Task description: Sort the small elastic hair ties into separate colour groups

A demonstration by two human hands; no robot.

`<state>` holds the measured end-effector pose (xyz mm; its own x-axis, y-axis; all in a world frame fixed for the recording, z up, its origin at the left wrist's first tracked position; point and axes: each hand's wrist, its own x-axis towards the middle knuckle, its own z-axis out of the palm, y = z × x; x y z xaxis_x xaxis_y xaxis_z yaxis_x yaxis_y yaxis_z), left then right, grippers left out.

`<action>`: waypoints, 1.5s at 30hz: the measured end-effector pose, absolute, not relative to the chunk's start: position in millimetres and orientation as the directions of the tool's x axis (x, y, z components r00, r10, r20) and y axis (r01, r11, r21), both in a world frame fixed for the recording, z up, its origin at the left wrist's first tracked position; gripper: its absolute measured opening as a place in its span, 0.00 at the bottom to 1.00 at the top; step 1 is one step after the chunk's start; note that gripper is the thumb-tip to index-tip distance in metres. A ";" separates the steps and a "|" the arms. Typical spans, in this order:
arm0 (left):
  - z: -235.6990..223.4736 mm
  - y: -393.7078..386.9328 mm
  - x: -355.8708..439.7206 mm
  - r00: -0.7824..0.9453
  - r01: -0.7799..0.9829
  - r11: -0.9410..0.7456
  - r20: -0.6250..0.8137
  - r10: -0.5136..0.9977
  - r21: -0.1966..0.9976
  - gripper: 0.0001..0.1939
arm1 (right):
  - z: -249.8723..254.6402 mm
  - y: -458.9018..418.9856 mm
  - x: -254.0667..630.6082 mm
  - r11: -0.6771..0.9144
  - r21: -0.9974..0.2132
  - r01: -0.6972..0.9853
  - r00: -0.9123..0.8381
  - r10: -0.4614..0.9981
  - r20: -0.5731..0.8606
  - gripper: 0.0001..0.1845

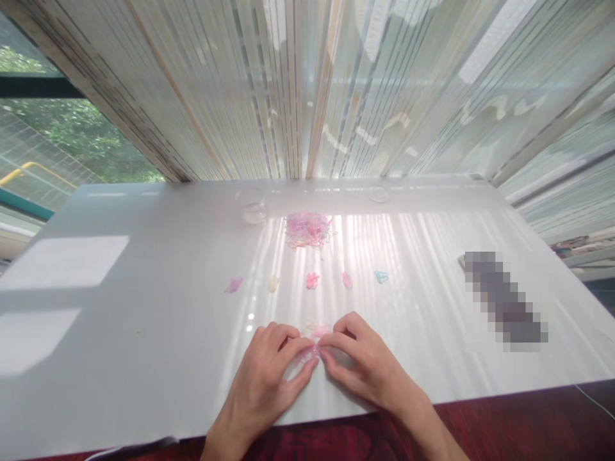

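Observation:
My left hand and my right hand meet near the front of the white table. Thumb and fingertips of each are drawn together over a small cluster of pinkish-purple paper clips, partly hidden by the fingers. Just beyond the fingertips lie a few pink and pale clips. Farther off is a row of small clip groups: purple, yellow, red-pink, pink and teal. Behind the row sits a mixed heap of clips.
A clear round container stands at the back, left of the heap, and a clear lid-like disc lies to the right. A pixelated oblong object rests at the right. Striped blinds hang along the table's far edge.

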<state>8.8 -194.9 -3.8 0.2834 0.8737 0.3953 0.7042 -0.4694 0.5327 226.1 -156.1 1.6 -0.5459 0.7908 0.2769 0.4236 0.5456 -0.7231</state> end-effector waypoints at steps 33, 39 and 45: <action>-5.2 -195.1 10.1 0.262 0.697 -0.499 0.465 0.846 0.515 0.05 | -1.1 -157.0 230.0 0.529 -0.788 0.316 -0.454 0.814 0.364 0.07; -3.7 -196.0 9.9 0.259 0.693 -0.505 0.475 0.841 0.515 0.05 | -0.3 -157.8 229.6 0.526 -0.789 0.318 -0.445 0.817 0.366 0.07; 2.2 -197.7 9.1 0.257 0.674 -0.516 0.487 0.835 0.528 0.05 | 1.3 -157.9 230.0 0.528 -0.789 0.314 -0.450 0.815 0.366 0.07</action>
